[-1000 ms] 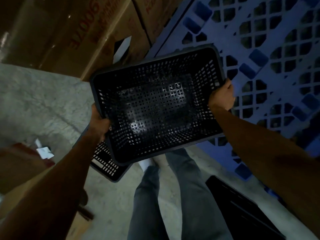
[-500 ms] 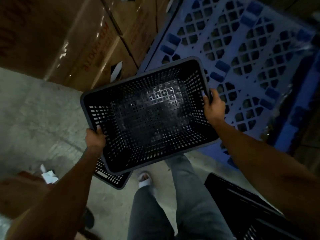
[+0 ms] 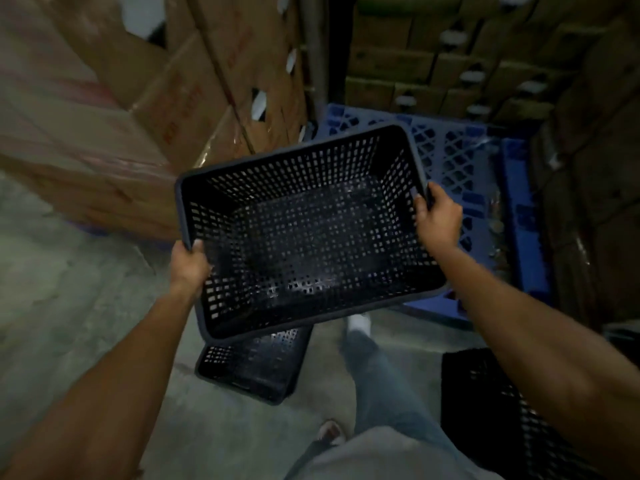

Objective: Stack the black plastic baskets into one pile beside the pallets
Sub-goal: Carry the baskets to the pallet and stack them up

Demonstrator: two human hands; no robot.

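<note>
Head view: black basket (image 3: 304, 233) carried in both hands, above the floor (image 3: 69, 306) beside the blue pallets (image 3: 450, 157).

Head view: best done by bringing the carried basket straight over the second basket (image 3: 252, 362) on the floor just below it, matching the long sides, then lowering level so it nests without catching a rim. Left hand (image 3: 188, 266) closed around the near left corner of the rim, thumb on top, fingers hidden under the edge. Right hand (image 3: 438, 220) closed on the right rim, fingers curled over it. Held basket empty, tilted a little toward the left. Another dark basket (image 3: 485, 410) low on the right, near the leg; cardboard boxes (image 3: 156, 109) stacked at the left.
</note>
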